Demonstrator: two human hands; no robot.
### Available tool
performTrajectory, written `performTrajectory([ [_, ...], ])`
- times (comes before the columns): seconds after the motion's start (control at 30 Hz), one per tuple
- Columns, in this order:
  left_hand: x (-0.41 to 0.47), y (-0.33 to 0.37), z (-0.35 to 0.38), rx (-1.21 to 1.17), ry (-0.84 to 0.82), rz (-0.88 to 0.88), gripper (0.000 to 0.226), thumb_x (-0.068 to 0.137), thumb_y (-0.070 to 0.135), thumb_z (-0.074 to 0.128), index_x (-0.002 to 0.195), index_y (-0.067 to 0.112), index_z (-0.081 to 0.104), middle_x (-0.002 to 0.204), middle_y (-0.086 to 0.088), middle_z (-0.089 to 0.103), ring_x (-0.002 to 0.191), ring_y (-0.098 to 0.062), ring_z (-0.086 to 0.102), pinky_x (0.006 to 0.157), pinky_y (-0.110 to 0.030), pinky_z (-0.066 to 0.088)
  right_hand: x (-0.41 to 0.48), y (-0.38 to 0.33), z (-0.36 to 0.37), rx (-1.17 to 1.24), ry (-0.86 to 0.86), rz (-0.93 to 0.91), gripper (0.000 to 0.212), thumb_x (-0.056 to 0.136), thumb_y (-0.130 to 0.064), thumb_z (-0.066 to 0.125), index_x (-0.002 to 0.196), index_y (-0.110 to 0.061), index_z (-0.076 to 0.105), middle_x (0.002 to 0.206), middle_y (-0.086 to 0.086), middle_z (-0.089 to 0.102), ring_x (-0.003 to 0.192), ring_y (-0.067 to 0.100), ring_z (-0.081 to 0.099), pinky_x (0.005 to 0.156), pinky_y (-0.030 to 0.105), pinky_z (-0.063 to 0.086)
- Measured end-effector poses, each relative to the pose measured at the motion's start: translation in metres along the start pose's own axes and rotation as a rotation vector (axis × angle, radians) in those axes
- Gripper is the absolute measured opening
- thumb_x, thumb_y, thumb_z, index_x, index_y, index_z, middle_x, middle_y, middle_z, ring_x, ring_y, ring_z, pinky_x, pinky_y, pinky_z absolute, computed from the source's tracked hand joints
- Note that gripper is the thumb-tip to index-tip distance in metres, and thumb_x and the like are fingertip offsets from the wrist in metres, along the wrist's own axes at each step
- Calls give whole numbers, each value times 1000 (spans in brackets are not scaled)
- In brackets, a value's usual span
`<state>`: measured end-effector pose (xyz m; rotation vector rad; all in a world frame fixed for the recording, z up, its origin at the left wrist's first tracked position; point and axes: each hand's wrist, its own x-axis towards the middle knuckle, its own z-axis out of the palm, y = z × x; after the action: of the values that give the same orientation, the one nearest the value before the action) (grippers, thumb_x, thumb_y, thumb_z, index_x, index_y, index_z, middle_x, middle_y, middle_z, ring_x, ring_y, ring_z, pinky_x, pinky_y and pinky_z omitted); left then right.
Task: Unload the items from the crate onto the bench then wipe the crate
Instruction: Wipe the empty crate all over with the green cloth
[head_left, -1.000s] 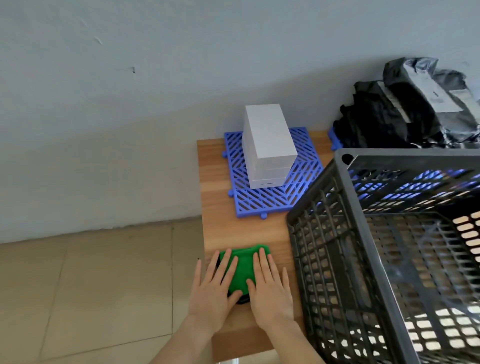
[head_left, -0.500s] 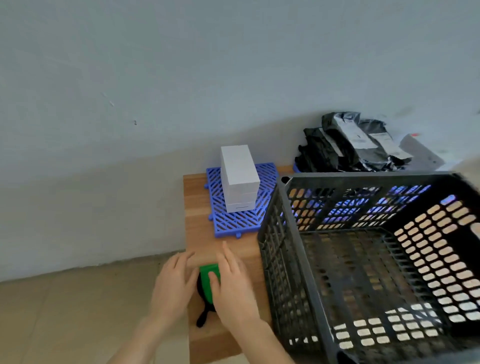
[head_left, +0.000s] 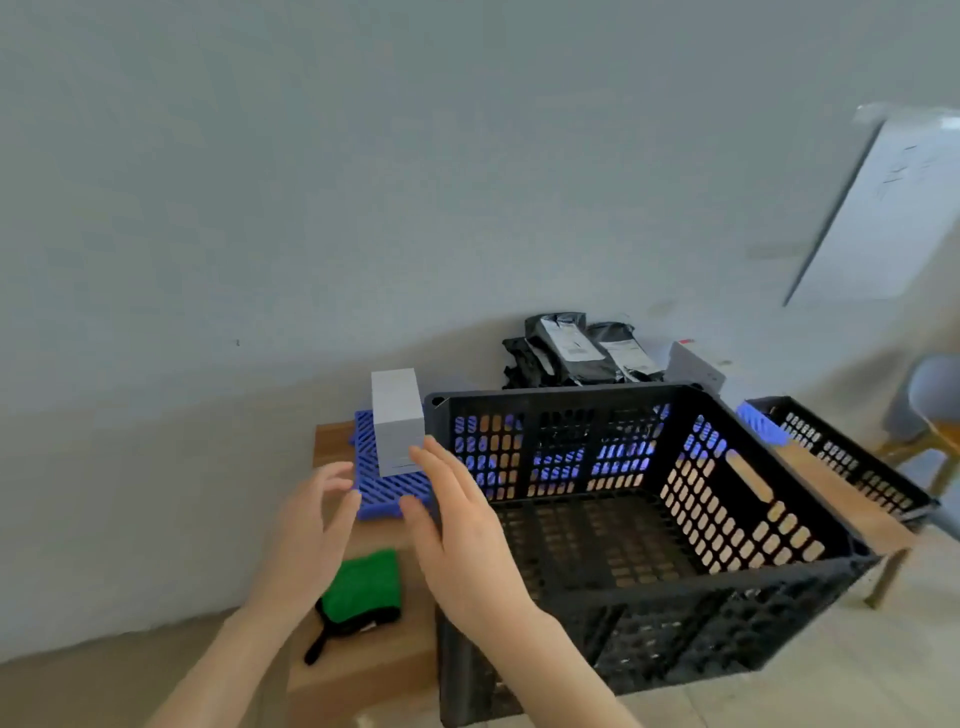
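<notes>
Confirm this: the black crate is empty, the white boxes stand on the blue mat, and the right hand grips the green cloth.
One part is wrong. In the head view the right hand is open and grips nothing; the green cloth lies on the bench. The black crate is empty, and the white boxes do stand on the blue mat.

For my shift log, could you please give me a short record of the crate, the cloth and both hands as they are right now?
crate: black slatted plastic crate on the wooden bench, no items visible inside
cloth: green cloth lying on the bench left of the crate, no hand on it
items: white boxes stacked on a blue grid mat; black packages behind the crate
hands: left hand and right hand both open, raised above the bench, holding nothing
</notes>
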<state>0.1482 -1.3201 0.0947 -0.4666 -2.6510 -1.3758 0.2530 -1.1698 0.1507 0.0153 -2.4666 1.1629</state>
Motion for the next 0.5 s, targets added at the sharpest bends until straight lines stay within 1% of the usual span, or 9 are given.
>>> performTrajectory([
  [0.03,-5,15,6,-11,-10,28,28,97,34,52,125,36,52,114,18,62,106,-9,59,93,-31,42,-5,7,-20,-21,21,16,47,99,-38,44,145,-34,33,153,-23,21,139,-6,19,114,21,26],
  [0.1,-14,42,21,-40,-24,82,30,96,31,55,126,30,55,111,16,63,107,-8,60,96,-35,47,-13,24,-57,-53,53,51,47,99,-39,44,144,-34,34,153,-22,23,139,-3,22,113,23,27],
  [0.17,-19,66,39,-46,-59,120,30,94,29,58,125,32,56,107,19,64,103,-6,60,92,-35,49,-18,42,-92,-95,86,93,46,99,-38,45,143,-34,35,152,-21,26,138,-2,26,112,23,28],
  [0.23,-22,89,58,-18,-122,148,32,95,34,57,126,35,55,107,22,63,104,0,58,90,-29,48,-20,62,-123,-130,109,144,45,99,-37,45,143,-32,37,151,-19,28,137,1,29,111,23,29],
  [0.3,-20,108,78,-4,-194,164,34,95,37,56,129,37,52,110,23,62,109,3,56,93,-26,45,-19,83,-149,-160,122,182,45,99,-38,45,142,-32,38,151,-17,30,136,3,31,110,25,31],
  [0.37,-11,125,98,2,-245,163,35,97,36,56,131,36,51,113,20,61,113,1,54,97,-28,45,-13,105,-172,-189,127,207,45,99,-39,45,142,-32,38,150,-17,32,136,4,32,110,27,31],
  [0.5,16,144,137,23,-298,136,36,98,35,55,134,33,49,113,17,62,111,-1,53,93,-23,39,12,147,-203,-278,65,208,45,99,-40,44,143,-31,37,150,-14,33,137,8,31,109,27,28],
])
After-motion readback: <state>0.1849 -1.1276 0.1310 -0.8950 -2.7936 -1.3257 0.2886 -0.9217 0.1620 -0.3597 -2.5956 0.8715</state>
